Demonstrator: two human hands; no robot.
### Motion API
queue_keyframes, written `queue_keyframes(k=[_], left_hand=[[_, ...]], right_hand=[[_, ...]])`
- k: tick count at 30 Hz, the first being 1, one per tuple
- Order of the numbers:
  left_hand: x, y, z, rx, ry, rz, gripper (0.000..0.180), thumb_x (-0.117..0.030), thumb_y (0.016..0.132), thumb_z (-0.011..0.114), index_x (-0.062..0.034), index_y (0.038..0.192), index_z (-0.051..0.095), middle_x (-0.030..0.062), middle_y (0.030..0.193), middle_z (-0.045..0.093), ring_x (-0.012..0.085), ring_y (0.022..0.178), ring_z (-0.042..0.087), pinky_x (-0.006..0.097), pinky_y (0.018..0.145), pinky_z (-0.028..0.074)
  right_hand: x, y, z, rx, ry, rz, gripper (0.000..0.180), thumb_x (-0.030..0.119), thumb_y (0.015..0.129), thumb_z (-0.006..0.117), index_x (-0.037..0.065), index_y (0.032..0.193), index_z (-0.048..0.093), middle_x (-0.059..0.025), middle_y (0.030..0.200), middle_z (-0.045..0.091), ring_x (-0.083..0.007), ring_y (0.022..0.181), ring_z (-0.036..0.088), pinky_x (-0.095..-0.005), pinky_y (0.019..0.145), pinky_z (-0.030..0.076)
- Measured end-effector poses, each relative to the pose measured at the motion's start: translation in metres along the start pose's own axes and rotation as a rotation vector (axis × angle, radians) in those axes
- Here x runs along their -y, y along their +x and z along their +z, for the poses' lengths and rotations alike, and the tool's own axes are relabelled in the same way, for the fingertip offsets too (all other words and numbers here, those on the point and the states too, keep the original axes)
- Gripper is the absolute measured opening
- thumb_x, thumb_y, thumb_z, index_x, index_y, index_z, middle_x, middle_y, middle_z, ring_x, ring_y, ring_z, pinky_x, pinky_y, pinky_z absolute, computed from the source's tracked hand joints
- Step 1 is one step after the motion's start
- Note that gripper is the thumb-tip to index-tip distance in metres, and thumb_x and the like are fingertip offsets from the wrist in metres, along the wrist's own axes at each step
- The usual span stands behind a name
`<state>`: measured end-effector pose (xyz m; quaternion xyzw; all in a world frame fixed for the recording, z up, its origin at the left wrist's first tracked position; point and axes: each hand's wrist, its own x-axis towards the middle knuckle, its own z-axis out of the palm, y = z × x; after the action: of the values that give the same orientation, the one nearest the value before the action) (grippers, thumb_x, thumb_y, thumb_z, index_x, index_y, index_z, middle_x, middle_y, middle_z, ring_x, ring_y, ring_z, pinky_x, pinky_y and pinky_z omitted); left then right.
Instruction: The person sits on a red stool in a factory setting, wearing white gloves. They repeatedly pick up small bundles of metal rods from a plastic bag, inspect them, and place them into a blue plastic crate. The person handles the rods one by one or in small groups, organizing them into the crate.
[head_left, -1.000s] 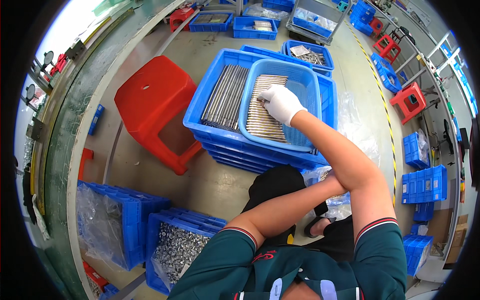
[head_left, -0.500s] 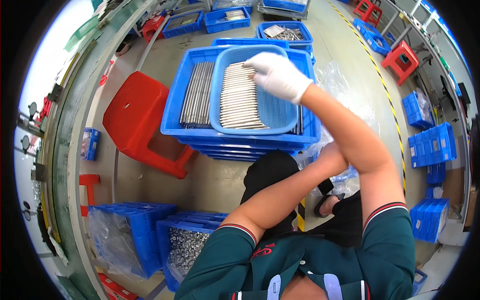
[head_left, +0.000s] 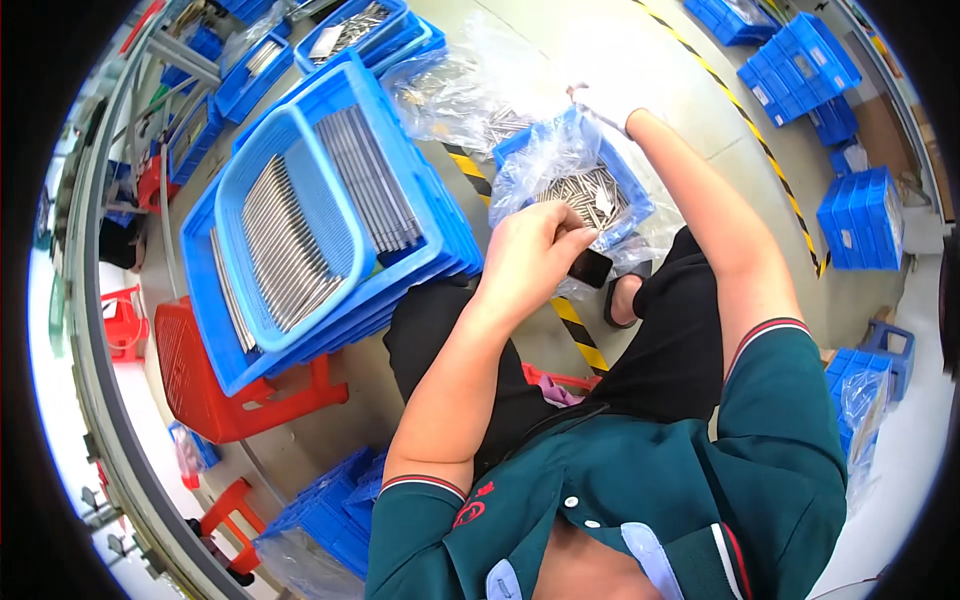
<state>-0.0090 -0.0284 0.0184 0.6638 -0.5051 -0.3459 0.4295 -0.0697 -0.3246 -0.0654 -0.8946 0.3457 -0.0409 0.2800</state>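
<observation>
Pins (head_left: 585,198), uncountable, lie in one bin (head_left: 630,185); left hand (head_left: 540,243) curled, hold unclear; right hand (head_left: 606,103) unreadable in glare.

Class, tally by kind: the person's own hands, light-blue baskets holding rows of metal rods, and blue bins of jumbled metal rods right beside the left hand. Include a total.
Left hand and right hand: 2
Light-blue basket: 1
Blue bin: 1
Total: 4

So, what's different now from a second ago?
The gloved right hand has left the light-blue basket and swung out to the right, near the blue bin. The bare left hand, mostly hidden before, now shows by the bin's near side. Whether either holds anything is unclear. The metal rods still lie lined up in the basket.
</observation>
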Motion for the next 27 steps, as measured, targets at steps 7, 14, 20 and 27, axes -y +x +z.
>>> queue_keyframes(k=[7, 14, 20, 27], left_hand=[[0.005, 0.010, -0.002, -0.096, -0.158, -0.165, 0.013, -0.010, 0.082, 0.066, 0.0022, 0.085, 0.063, -0.0007, 0.071, 0.057, 0.0047, 0.065, 0.048, 0.021, 0.059, 0.041], [-0.005, 0.013, -0.013, -0.234, -0.473, -0.401, 0.014, -0.012, 0.085, 0.066, 0.0004, 0.091, 0.063, -0.0014, 0.077, 0.059, 0.0029, 0.068, 0.048, 0.018, 0.061, 0.038], [-0.008, 0.016, -0.009, -0.215, -0.473, -0.377, 0.015, -0.011, 0.084, 0.067, 0.0008, 0.092, 0.063, -0.0003, 0.079, 0.060, 0.0040, 0.069, 0.051, 0.019, 0.062, 0.039], [0.003, 0.013, -0.017, -0.100, -0.498, -0.464, 0.014, -0.005, 0.085, 0.064, 0.0033, 0.096, 0.062, 0.0088, 0.092, 0.064, 0.0127, 0.087, 0.058, 0.029, 0.086, 0.044]], right_hand=[[-0.108, -0.011, 0.119, 0.643, -0.291, 0.116, 0.026, 0.013, 0.070, 0.055, -0.001, 0.086, 0.069, -0.0189, 0.089, 0.067, -0.0296, 0.075, 0.066, -0.0381, 0.065, 0.052], [-0.107, -0.036, 0.207, 0.413, -0.438, 0.186, 0.026, 0.011, 0.075, 0.053, 0.004, 0.092, 0.071, -0.0182, 0.098, 0.067, -0.0314, 0.090, 0.066, -0.0389, 0.077, 0.052], [-0.101, -0.020, 0.243, 0.124, -0.233, -0.156, 0.024, 0.011, 0.081, 0.049, 0.002, 0.093, 0.068, -0.0180, 0.092, 0.066, -0.0337, 0.087, 0.063, -0.0392, 0.080, 0.049], [-0.097, 0.011, 0.252, 0.118, 0.610, -0.164, 0.034, 0.013, 0.090, 0.046, 0.000, 0.121, 0.052, -0.0205, 0.119, 0.056, -0.0315, 0.111, 0.049, -0.0382, 0.098, 0.037]])
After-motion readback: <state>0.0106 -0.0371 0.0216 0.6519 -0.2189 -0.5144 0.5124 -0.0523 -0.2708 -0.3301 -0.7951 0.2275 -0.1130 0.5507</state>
